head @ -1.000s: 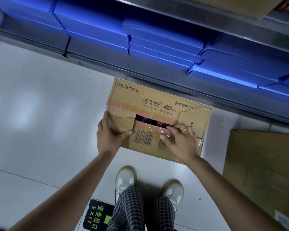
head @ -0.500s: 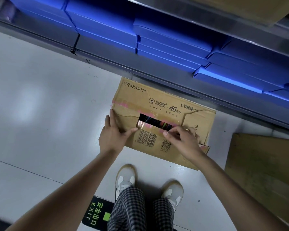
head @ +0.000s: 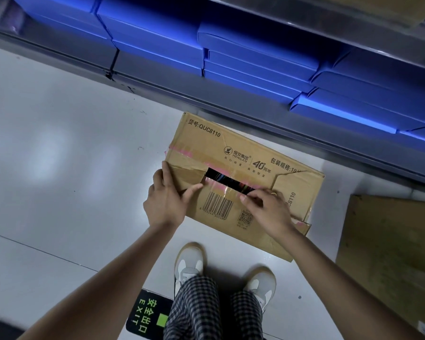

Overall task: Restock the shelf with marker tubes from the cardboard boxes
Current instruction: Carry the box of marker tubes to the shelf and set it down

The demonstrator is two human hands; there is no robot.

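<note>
**A:** Where are the hands?

**B:** The left hand (head: 166, 200) lies with straight fingers against the left end of the cardboard box (head: 245, 153), thumb stretched across its top. The right hand (head: 268, 212) has curled fingers at the edge of a dark slot (head: 227, 180) torn in the lid; whether it pinches cardboard or tape, I cannot tell.

**A:** And the box?

**B:** On the pale floor (head: 59, 168), in front of the person's shoes (head: 189, 261), close beside the shelf's (head: 206, 94) front edge. Blue boxes (head: 255, 57) are stacked on the shelf.
</note>
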